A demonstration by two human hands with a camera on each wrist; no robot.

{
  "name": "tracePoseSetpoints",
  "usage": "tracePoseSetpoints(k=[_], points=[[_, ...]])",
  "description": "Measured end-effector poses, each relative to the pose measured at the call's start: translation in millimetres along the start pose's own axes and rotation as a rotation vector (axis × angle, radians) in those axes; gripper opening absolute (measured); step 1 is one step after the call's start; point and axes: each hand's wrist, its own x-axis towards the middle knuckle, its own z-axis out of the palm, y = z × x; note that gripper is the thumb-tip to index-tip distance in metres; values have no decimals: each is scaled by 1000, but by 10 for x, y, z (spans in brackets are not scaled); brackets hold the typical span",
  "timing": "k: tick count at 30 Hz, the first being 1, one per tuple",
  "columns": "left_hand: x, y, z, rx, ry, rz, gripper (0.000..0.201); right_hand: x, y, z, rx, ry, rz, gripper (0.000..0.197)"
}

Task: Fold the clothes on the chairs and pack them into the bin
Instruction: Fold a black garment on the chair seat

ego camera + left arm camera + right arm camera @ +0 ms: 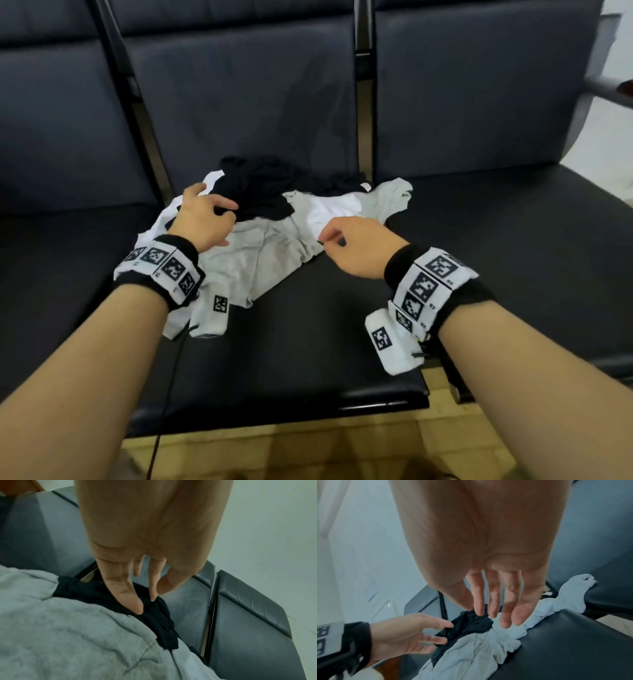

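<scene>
A loose pile of clothes lies on the middle chair seat (308, 342). A black garment (260, 195) is on top at the back, over a grey garment (253, 253) and a white one (332, 209). My left hand (219, 209) reaches onto the pile's left side. Its straight fingertips (137, 608) touch the black garment (159, 622) where it meets the grey garment (68, 635). My right hand (329, 240) hovers just above the pile's right front edge. Its fingers (505, 615) are straight and hold nothing, above the black garment (471, 624). No bin is in view.
Dark padded seats stand on both sides, with backrests (239, 85) behind them. A grey sleeve (394, 198) reaches toward the right seat (513, 240). A metal armrest (609, 89) is at far right. Tiled floor (308, 452) lies below the seat's front edge.
</scene>
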Motion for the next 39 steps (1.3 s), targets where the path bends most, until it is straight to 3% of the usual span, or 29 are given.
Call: tracePoseSetpoints(k=[4, 12, 21, 24, 33, 37, 39], points=[[161, -32, 123, -83, -32, -33, 30, 54, -72, 51, -27, -8, -33, 27], [335, -131, 240, -47, -59, -54, 62, 108, -64, 141, -80, -27, -43, 28], [214, -88, 180, -15, -16, -31, 41, 146, 73, 167, -74, -16, 23, 28], [176, -45, 131, -72, -32, -69, 18, 146, 74, 197, -56, -20, 38, 27], [18, 104, 53, 79, -34, 67, 31, 115, 35, 218, -53, -5, 13, 27], [-49, 214, 28, -23, -14, 144, 29, 120, 21, 215, -50, 7, 11, 31], [-96, 278, 46, -180, -113, 183, 30, 119, 11, 201, -62, 11, 11, 35]])
